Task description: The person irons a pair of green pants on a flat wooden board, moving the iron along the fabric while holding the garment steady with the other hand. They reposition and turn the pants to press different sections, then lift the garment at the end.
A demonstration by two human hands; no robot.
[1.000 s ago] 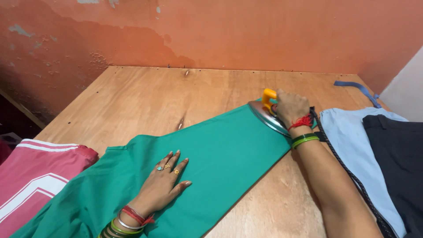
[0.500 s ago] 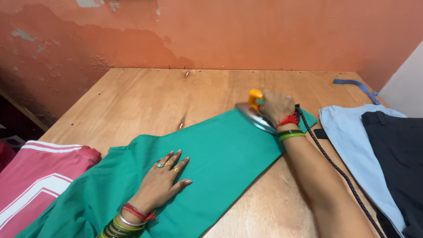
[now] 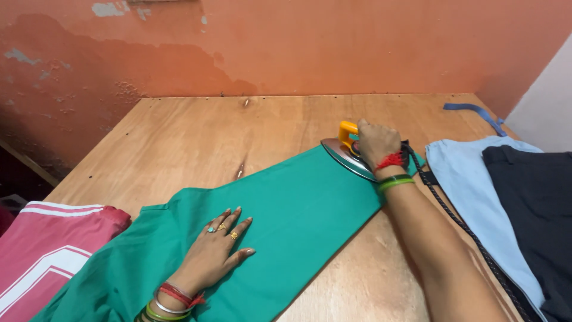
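Right hand [image 3: 374, 143] is wrapped around the yellow handle of a metal flat iron [image 3: 345, 156], fingers closed tight on it, with a red thread and green bangles at the wrist. That iron sits on the far end of a long green cotton cloth [image 3: 310, 209], which lies spread diagonally across the bare wooden tabletop [image 3: 196, 131]. Left hand [image 3: 217, 250] rests flat on the near part of the same cloth, fingers spread wide and palm down, holding nothing; rings show on three fingers and red, white and green bangles circle the wrist. A black braided cord [image 3: 459, 220] runs from the iron along the right forearm toward the near edge. Just right of the cord lies a pale blue garment [image 3: 465, 179] with a black garment [image 3: 536, 197] on top of it. A pink and white striped garment [image 3: 47, 244] lies at the near left, touching the green cloth's edge.
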